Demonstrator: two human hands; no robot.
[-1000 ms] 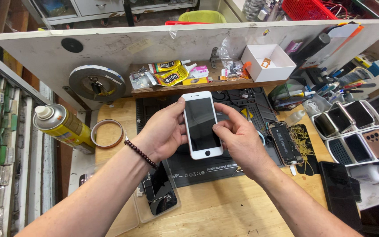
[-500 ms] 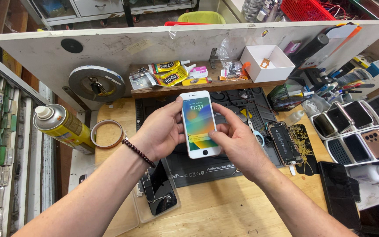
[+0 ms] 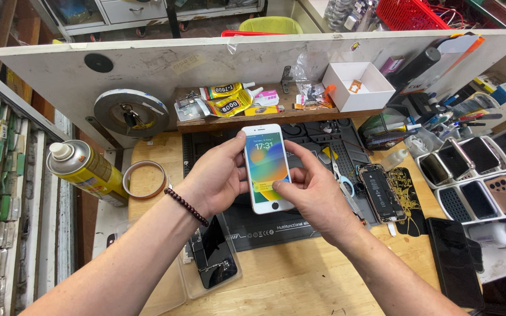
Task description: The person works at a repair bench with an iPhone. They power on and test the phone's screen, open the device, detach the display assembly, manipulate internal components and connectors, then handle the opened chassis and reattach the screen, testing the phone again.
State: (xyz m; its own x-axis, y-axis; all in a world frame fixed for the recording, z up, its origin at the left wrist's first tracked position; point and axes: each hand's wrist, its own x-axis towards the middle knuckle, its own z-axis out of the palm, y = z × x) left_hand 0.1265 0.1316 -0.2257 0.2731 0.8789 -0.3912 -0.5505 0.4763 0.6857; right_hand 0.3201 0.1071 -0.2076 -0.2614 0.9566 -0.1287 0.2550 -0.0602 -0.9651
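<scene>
at the far left a yellow spray can with a white cap (image 3: 83, 168) lies tilted at the bench edge, and just beside it a thin brown ring of tape (image 3: 145, 179) rests flat on the wooden bench top (image 3: 300, 281). the left hand (image 3: 216, 178), a dark beaded bracelet (image 3: 186, 206) at its wrist, cups the left long edge of a white slab-shaped smartphone with a lit, many-coloured screen (image 3: 266, 168), thumb curled over the front rim and the other digits behind it. the phone is held upright above the black rubber work mat (image 3: 276, 225), its long axis running away from the person, round home button at the near end. it lies between both hands, equally close to each. the right hand (image 3: 317, 193) pinches the phone's lower right edge, thumb tip pressed on the glass. further right an opened phone with bare black innards (image 3: 380, 185) lies on the mat.
</scene>
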